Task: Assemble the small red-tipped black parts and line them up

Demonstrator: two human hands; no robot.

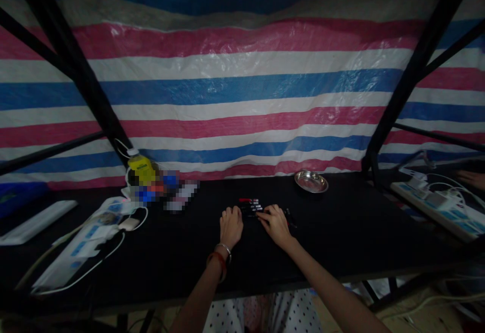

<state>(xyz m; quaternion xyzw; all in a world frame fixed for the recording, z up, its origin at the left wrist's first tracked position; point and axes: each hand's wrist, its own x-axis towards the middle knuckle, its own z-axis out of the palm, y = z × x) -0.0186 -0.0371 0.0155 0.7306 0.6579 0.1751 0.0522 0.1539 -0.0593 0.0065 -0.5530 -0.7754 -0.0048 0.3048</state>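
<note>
Steel dish (311,181) sits toward the back right of the black table (341,237), contents not discernible; a yellow bottle (141,168) stands back left by the power strips (81,244). My left hand (231,226) rests loosely curled just beside the row of markers (250,206) at table centre; my right hand (277,225) lies on them, fingers spread, gripping nothing I can confirm. Dim light hides marker count; items beside the bottle are blurred.

two hands, left hand (231,226), right hand (277,226), one metal dish (311,181) right of centre, one yellow bottle (141,168) at left, pens (250,206) at centre, count unclear
</note>
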